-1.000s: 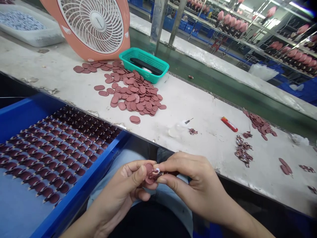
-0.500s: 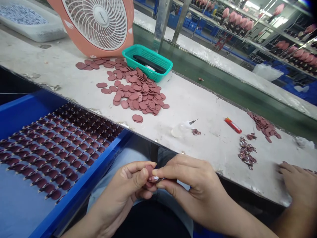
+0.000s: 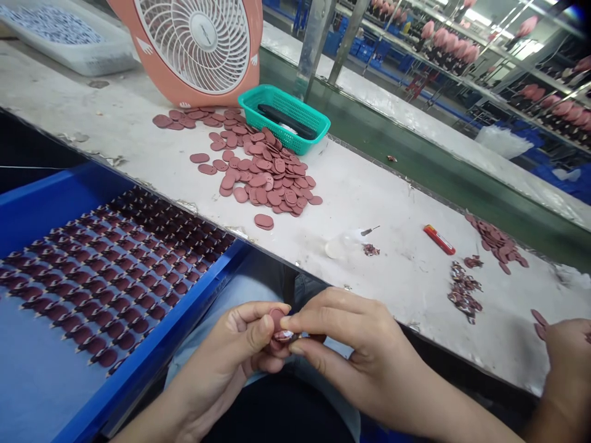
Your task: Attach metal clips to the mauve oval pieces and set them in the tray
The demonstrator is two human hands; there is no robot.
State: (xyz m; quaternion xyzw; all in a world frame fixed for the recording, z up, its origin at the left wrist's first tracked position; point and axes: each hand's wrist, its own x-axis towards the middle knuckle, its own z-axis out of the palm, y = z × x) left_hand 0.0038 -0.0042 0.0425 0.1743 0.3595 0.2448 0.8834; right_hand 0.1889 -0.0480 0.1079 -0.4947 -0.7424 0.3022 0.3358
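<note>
A co-worker's hand (image 3: pixel 566 351) has slid back toward the right bench (image 3: pixel 369 191) edge.
Left hand (image 3: pixel 240 347) and right hand (image 3: pixel 351 338) pinch one flat, matte reddish oval piece (image 3: pixel 278 321) above the lap.

We saw the pile of oval pieces (image 3: pixel 263 172) on the bench (image 3: pixel 360 197), the basket (image 3: pixel 286 120) just behind it, the fan (image 3: pixel 198 46) left of that, and the tray (image 3: pixel 152 351) before the bench.

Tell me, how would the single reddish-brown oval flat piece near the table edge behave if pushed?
The reddish-brown oval flat piece looks thin and flat, so it would probably slide, not roll. It seems light, like the loose pile behind it.
</note>
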